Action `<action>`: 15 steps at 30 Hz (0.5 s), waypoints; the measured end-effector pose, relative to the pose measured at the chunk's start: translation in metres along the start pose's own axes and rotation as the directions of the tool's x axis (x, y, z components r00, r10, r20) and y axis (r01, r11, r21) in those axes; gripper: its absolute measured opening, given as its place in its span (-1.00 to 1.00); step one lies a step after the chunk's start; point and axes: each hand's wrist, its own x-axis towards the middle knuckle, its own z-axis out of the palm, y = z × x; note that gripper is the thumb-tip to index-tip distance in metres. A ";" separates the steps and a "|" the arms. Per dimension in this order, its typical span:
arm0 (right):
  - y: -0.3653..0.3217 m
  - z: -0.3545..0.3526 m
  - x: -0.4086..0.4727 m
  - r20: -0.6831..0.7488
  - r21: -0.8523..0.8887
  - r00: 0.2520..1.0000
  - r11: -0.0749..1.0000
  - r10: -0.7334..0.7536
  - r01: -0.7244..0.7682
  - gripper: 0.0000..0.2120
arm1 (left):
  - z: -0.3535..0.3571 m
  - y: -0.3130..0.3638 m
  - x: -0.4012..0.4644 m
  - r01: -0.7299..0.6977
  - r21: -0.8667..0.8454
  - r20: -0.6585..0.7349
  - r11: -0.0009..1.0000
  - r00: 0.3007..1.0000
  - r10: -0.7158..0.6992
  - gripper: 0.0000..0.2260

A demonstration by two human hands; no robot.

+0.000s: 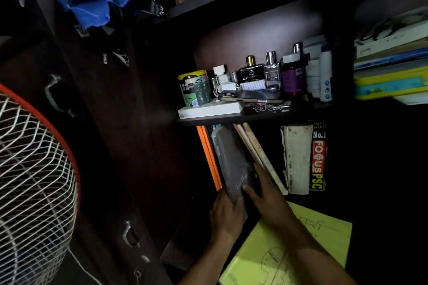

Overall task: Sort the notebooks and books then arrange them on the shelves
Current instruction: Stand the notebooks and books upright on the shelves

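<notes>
A dark grey notebook (234,164) leans upright in the lower shelf compartment, just right of thin orange books (208,157). My left hand (225,213) grips its bottom left corner. My right hand (264,194) presses flat against its cover and reaches in beside several tan books (259,155) that lean to the left. Further right stand a worn white book (297,159) and a black "FOCUS PSC" book (318,157). A lime-green sheet with pencil sketches (319,233) lies under my right forearm.
The shelf above (208,120) carries a tin (195,88), perfume bottles (251,71), a phone (252,98) and a white box (210,109). Stacked books (391,71) fill the right compartment. A fan with an orange rim (34,169) stands at left beside the dark cupboard door (115,122).
</notes>
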 end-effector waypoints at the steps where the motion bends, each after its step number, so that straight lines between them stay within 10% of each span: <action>1: 0.001 0.001 0.000 0.002 -0.014 1.000 1.000 0.001 -0.001 -0.31 | 0.002 0.003 0.005 -0.014 0.010 -0.019 1.000 1.000 0.015 -0.54; 7: -0.001 0.001 0.001 -0.015 -0.074 1.000 0.997 0.011 -0.012 -0.38 | 0.019 0.010 0.035 0.089 -0.265 -0.047 0.960 0.993 -0.105 -0.64; 15: 0.000 0.000 -0.001 0.003 -0.024 1.000 1.000 0.015 -0.015 -0.37 | 0.020 -0.001 0.061 0.176 0.120 -0.082 0.977 0.983 -0.167 -0.55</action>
